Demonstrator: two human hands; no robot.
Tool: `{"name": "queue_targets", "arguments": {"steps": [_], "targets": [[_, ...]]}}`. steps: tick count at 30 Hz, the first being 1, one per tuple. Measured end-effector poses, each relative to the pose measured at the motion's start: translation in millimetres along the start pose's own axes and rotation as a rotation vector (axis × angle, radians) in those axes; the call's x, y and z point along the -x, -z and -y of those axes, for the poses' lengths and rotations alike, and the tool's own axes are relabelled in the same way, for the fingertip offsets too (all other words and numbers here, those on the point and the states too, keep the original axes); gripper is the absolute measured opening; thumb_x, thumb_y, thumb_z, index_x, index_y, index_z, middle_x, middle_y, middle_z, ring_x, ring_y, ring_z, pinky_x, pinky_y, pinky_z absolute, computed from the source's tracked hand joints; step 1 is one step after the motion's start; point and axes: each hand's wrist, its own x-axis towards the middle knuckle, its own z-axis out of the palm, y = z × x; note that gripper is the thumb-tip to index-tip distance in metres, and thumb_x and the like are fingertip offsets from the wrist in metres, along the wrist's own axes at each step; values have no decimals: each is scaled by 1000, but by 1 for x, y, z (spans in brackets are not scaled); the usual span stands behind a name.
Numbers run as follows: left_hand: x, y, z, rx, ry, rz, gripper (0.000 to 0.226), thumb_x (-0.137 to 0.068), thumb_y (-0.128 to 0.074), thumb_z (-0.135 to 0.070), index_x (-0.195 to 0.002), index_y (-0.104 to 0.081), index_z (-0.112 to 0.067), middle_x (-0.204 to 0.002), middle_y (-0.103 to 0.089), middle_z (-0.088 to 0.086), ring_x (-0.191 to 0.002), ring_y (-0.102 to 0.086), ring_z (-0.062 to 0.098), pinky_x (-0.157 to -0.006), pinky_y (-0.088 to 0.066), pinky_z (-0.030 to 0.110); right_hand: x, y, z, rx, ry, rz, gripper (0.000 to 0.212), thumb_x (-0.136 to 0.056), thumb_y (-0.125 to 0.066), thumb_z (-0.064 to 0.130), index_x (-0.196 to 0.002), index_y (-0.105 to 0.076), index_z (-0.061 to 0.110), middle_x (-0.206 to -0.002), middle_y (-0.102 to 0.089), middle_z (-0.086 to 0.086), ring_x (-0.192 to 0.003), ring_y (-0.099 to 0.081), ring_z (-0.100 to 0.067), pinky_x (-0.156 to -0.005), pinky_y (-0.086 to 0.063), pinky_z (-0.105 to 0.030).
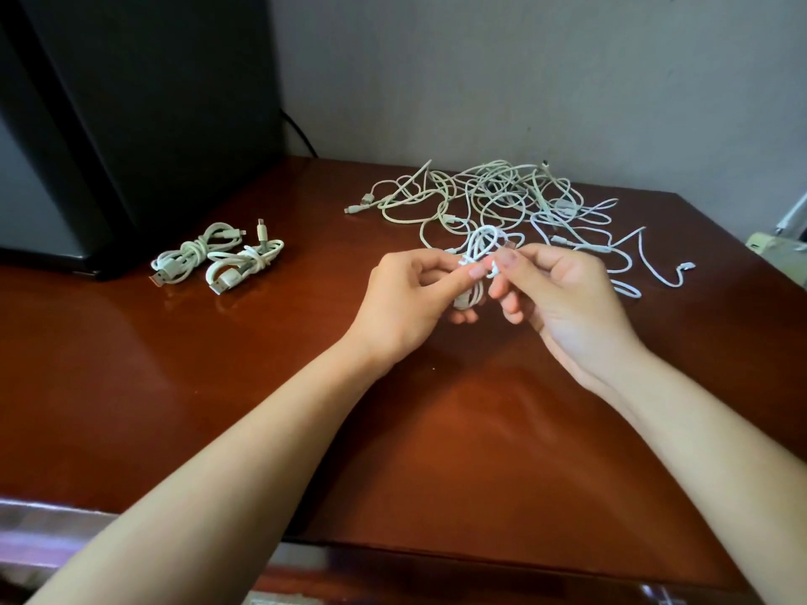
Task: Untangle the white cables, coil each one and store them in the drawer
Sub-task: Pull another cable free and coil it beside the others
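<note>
The coil point(478, 255) is over the table's point(393, 430) middle. The left hand point(410, 299) pinches it so the loops hold together. The right hand point(563, 299) pinches its loose end, I think to wrap it. The tangle point(502, 198) lies by the back edge, and the done coils point(218, 259) lie toward the left edge.

Head view. Left hand point(408, 299) and right hand point(563, 299) meet above the brown table point(262, 386), both pinching one small coiled white cable point(478, 259); its loops stand up between the fingertips. Far right of the hands: tangled pile of white cables point(502, 198), loose ends trailing right. Far left: two bundled cables point(218, 259) lying just beside each other, possibly touching. Black box point(131, 102) stands at far left against the wall.
</note>
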Motion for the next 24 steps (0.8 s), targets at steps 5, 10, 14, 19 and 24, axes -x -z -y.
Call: {"name": "queue_targets", "arguments": {"steps": [5, 10, 14, 19, 24], "targets": [[1, 0, 1, -72, -36, -1, 25, -85, -70, -26, -103, -69, -7, -69, -71, 10, -57, -68, 20, -59, -51, 24, -1, 1, 2, -37, -119, 33, 29, -76, -60, 29, -77, -62, -1, -54, -58, 3, -46, -47, -5, -45, -39, -14], [3, 4, 0, -295, -159, -31, 20, -87, -69, -25, -95, -67, -7, -64, -70, 0, -51, -66, 10, -59, -55, 23, -1, 1, 3, -12, -181, 34, 24, -74, -62, 32, -66, -66, 10, -56, -62, 2, -45, -49, -6, -46, -42, -15], [5, 6, -2, -405, -228, -47, 18, -86, -70, -24, -92, -66, -8, -63, -70, -1, -50, -65, 8, -60, -55, 23, -1, 0, 2, -28, -213, 12, 26, -72, -64, 31, -75, -65, 6, -58, -63, 2, -47, -51, -4, -47, -44, -14], [3, 10, -5, -413, -257, -85, 17, -83, -73, -25, -87, -64, -11, -67, -71, 1, -54, -67, 11, -60, -57, 28, -3, 3, 1, -132, -174, -23, 28, -70, -65, 24, -87, -67, 2, -62, -64, 3, -55, -55, -2, -55, -47, -12], [3, 12, -5, -323, -201, -94, 13, -83, -73, -20, -85, -65, -10, -69, -71, -1, -57, -69, 13, -57, -57, 22, -3, 2, -1, -84, -176, 9, 13, -80, -63, 16, -85, -68, 4, -66, -69, -1, -57, -60, -3, -56, -49, -13]]}}
